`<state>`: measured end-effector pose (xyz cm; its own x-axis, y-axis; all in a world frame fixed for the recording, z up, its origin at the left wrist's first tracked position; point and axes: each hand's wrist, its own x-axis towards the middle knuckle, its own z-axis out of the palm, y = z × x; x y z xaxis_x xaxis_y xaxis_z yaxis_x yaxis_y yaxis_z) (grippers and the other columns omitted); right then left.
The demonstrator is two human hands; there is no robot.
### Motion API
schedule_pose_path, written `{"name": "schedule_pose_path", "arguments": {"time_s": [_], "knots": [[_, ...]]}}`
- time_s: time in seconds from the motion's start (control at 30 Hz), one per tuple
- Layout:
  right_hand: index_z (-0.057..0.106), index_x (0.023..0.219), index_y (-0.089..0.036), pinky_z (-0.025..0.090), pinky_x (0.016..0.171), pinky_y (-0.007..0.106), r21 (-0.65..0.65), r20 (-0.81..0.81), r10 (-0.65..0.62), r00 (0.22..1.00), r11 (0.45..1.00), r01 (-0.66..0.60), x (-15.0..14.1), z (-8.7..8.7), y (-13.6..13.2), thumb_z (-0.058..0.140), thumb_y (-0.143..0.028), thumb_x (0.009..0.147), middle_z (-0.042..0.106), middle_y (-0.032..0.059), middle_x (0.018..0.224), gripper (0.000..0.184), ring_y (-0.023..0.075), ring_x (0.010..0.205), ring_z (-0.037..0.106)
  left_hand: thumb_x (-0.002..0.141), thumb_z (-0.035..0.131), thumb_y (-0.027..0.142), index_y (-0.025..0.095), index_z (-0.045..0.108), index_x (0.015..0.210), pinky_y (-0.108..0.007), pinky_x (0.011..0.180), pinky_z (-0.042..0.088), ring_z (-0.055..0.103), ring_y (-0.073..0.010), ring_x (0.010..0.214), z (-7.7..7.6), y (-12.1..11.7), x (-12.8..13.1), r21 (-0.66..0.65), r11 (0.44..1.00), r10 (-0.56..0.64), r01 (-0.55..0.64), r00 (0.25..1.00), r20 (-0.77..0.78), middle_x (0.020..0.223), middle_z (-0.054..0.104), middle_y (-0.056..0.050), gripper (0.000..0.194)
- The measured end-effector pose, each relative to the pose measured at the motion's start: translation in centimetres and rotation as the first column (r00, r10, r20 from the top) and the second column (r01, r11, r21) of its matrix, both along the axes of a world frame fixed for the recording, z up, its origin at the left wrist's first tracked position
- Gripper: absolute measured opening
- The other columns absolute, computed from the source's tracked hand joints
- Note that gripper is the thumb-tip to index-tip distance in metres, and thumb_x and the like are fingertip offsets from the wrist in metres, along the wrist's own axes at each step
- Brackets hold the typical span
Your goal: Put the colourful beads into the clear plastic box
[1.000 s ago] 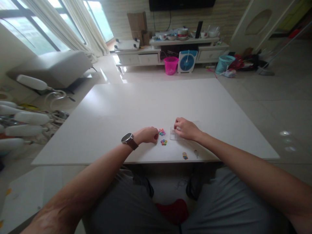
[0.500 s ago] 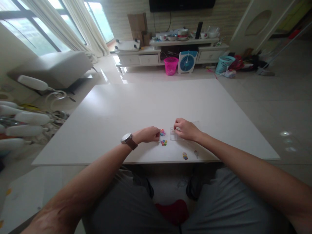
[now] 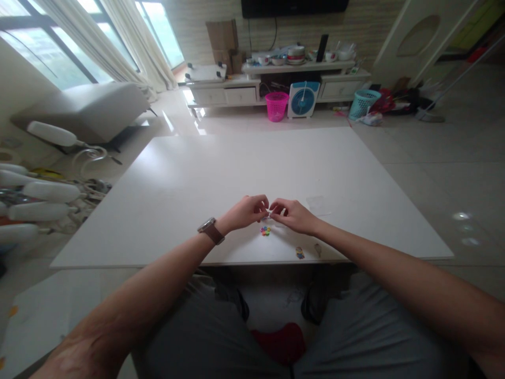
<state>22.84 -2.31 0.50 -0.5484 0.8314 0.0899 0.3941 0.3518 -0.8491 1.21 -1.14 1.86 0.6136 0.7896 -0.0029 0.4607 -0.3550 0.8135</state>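
Over the white table (image 3: 213,179), my left hand (image 3: 251,208) and my right hand (image 3: 294,216) meet almost fingertip to fingertip. Both are closed in a pinch; whatever small pale thing lies between them is too small to make out. Just below the fingers lies a multicoloured flower-shaped piece (image 3: 265,231). A small yellow-and-blue cartoon figure (image 3: 300,252) and a small pale cutout-like piece (image 3: 317,249) rest near the front edge. Beyond my right hand lies a clear plastic piece (image 3: 320,205). The clear compartment box is mostly hidden by my right hand.
Across the floor stand a pink basket (image 3: 276,107), a blue-and-white fan (image 3: 303,100) and a teal basket (image 3: 363,104) before a white cabinet (image 3: 209,96). White lamp arms (image 3: 53,134) reach in at the left. My legs are under the table's front edge.
My right hand has moved left from the clear box, and my left hand has shifted slightly right and up, so their fingertips come together. The upper flower-shaped piece is now covered or lifted.
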Motion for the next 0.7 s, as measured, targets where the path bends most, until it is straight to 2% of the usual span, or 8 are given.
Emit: {"name": "schedule_pose_path", "arguments": {"time_s": [0.37,0.57,0.7], "knots": [[0.068,0.089,-0.015,0.045,0.061,0.025,-0.073,-0.125,-0.058,0.990,0.996,0.049,-0.1,-0.7,0.4,0.069,-0.039,0.085,0.069,0.0029,0.077,0.024,0.0151,0.070,0.062,0.086,0.061,0.021,0.017,0.055,0.091,-0.020,0.059,0.048,0.066,-0.0099,0.060,0.3,-0.5,0.4,0.017,1.000,0.025,-0.025,0.999,0.042,0.074,0.071,-0.001,0.009],[0.072,0.081,-0.017,0.046,0.066,0.026,0.083,0.023,-0.173,0.985,0.982,0.171,1.2,-0.2,1.7,0.069,-0.027,0.082,0.071,0.0013,0.074,0.011,0.0154,0.070,0.064,0.088,0.058,0.024,0.018,0.059,0.093,-0.020,0.059,0.045,0.062,-0.0096,0.057,0.5,-0.2,0.2,0.127,0.984,0.134,-0.126,0.990,-0.054,0.064,0.065,0.004,0.007],[0.074,0.080,-0.018,0.046,0.068,0.026,0.178,0.184,-0.216,0.959,0.967,0.183,2.3,-0.2,2.8,0.066,-0.016,0.079,0.072,0.0005,0.072,0.008,0.0149,0.069,0.064,0.087,0.057,0.023,0.019,0.062,0.094,-0.022,0.061,0.044,0.061,-0.0106,0.060,0.6,0.0,0.0,0.205,0.969,0.165,-0.137,0.978,-0.129,0.064,0.063,0.004,0.009]]}}
